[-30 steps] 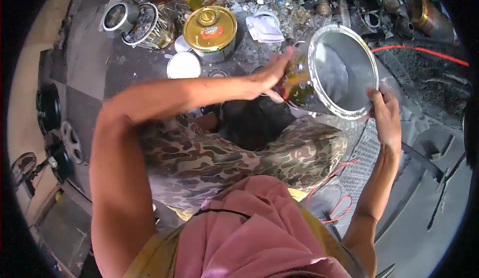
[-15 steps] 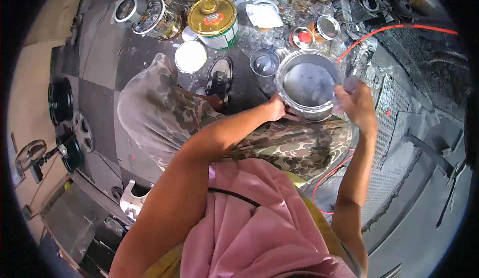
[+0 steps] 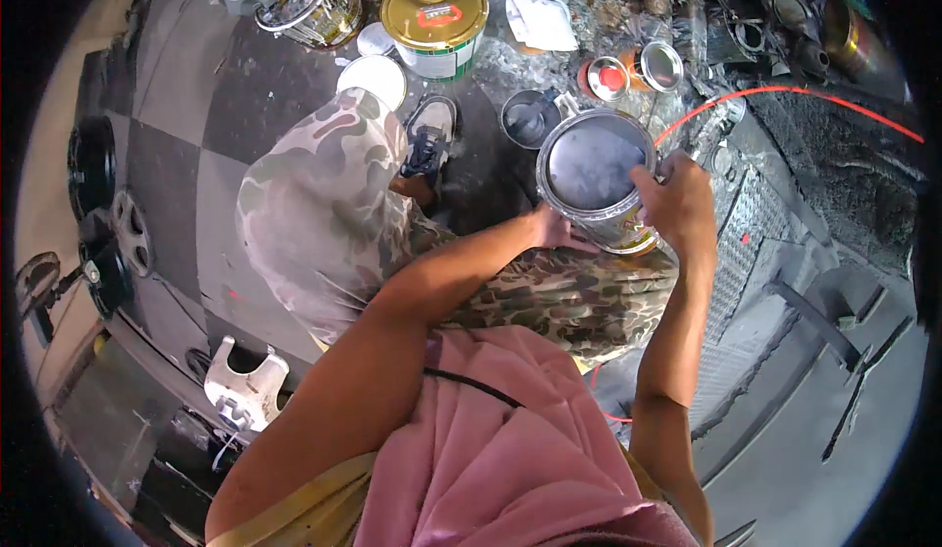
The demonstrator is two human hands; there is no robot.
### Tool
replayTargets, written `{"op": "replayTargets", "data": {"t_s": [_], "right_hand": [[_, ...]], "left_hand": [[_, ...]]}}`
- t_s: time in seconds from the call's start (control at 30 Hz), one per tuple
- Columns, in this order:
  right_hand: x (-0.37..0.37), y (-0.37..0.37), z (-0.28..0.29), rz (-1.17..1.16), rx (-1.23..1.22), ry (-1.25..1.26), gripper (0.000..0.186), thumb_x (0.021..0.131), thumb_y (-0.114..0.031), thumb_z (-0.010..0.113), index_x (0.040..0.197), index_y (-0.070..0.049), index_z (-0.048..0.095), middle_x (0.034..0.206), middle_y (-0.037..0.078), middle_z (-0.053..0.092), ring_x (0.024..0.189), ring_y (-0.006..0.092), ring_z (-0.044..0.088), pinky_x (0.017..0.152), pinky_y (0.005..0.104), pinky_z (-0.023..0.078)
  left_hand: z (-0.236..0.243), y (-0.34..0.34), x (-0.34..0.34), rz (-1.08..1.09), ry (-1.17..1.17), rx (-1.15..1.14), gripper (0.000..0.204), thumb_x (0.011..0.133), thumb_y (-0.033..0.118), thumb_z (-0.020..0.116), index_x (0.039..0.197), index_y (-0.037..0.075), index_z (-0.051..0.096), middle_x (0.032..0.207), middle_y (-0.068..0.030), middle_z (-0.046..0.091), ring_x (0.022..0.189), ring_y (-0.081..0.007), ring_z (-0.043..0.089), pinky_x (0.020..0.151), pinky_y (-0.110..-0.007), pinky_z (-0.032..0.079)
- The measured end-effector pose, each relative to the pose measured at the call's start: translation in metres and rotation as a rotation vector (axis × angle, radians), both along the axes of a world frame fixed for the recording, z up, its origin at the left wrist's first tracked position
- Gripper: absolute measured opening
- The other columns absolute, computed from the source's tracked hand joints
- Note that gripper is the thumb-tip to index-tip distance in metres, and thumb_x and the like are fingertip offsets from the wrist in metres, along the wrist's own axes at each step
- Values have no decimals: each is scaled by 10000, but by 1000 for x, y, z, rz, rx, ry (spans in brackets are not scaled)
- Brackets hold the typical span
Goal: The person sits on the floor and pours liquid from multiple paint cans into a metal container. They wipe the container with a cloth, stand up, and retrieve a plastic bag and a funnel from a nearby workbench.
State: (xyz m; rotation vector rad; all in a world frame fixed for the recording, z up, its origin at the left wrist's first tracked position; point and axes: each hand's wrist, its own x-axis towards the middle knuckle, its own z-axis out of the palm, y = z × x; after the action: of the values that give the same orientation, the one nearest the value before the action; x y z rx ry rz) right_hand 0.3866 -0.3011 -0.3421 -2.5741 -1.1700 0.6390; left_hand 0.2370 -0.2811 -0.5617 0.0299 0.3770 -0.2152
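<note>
A round metal paint can sits by my bent leg, its mouth tilted so that the printed side shows. Greyish, cloudy-looking contents show inside, with a metal rim around them. My left hand holds the can's lower left side, its fingers partly hidden under it. On the right, my right hand grips the rim with its thumb and fingers bent over the edge. Whether something small is also in those fingers, I cannot tell. A small cup with dark grey contents stands just left of the can.
Beyond stand a gold-lidded tub, a white round lid, a paint-smeared can and two small tins. White paper lies among debris. A red hose curves at right. A white plastic stool stands left.
The can has tipped, so more of its printed side shows. My right hand has come in from beside the rim onto it. The whole view has shifted slightly.
</note>
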Motion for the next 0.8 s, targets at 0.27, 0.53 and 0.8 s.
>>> {"op": "replayTargets", "data": {"t_s": [0.27, 0.53, 0.8], "right_hand": [[-13, 23, 14, -39, -93, -67, 416, 764, -269, 768, 839, 110, 612, 796, 308, 659, 814, 466, 679, 704, 505, 514], [-14, 23, 8, -60, -110, -65, 400, 757, -258, 772, 844, 99, 615, 813, 309, 664, 825, 479, 672, 713, 519, 514], [-12, 27, 10, -46, -128, -34, 412, 757, -276, 773, 826, 96, 609, 793, 309, 661, 796, 475, 672, 701, 522, 510]], "left_hand": [[7, -5, 6, 56, -84, 25, 813, 948, 707, 286, 1499, 120, 402, 1548, -117, 405, 1421, -351, 381, 1132, -624, 310], [-12, -12, 5, 87, -105, -46, 827, 941, 723, 299, 1505, 125, 393, 1550, -123, 400, 1424, -352, 376, 1131, -624, 312], [-14, -13, 7, 99, -92, -66, 798, 946, 715, 318, 1506, 151, 387, 1554, -102, 395, 1424, -343, 376, 1110, -649, 329]]}}
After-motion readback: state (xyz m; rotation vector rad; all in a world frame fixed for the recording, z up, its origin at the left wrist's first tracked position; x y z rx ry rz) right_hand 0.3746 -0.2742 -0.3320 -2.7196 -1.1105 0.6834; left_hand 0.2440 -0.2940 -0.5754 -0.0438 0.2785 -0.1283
